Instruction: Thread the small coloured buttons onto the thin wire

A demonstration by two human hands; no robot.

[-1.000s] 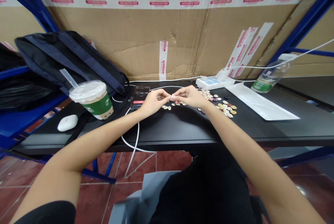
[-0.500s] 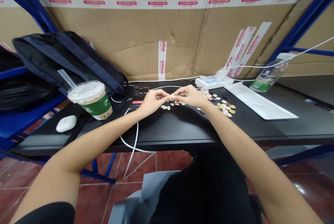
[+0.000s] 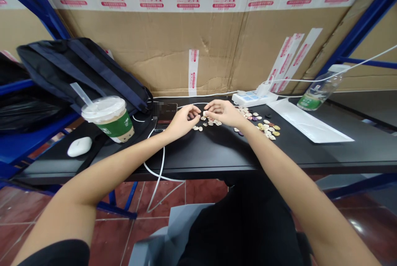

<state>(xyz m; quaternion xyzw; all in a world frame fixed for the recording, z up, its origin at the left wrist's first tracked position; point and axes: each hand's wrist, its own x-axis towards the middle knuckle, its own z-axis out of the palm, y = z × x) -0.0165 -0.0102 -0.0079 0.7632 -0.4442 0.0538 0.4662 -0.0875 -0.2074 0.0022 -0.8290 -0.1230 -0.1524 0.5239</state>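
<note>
My left hand (image 3: 183, 120) hovers over the black table with its thumb and fingers parted and nothing between them. Just across a narrow gap, my right hand (image 3: 226, 113) pinches a small white button-like piece (image 3: 205, 113) between thumb and fingertips. Below the fingertips lies a loose group of pale button-like pieces (image 3: 211, 122), some showing holes. Beyond my right wrist spreads a larger group of mixed pieces (image 3: 268, 129), in white, yellow, brown and purple. Part of that group is hidden by my right hand and forearm.
A dark phone (image 3: 166, 115) lies left of my left hand, near a lidded drink cup (image 3: 108, 119) and a white earbud case (image 3: 80, 147). A backpack (image 3: 83, 72) leans behind. Rightward are a power strip (image 3: 252, 98), a white tray (image 3: 310, 121) and a bottle (image 3: 321, 88).
My hands were together at one pale piece; now the left fingers have come apart from it and a gap separates the hands. The phone screen has dimmed.
</note>
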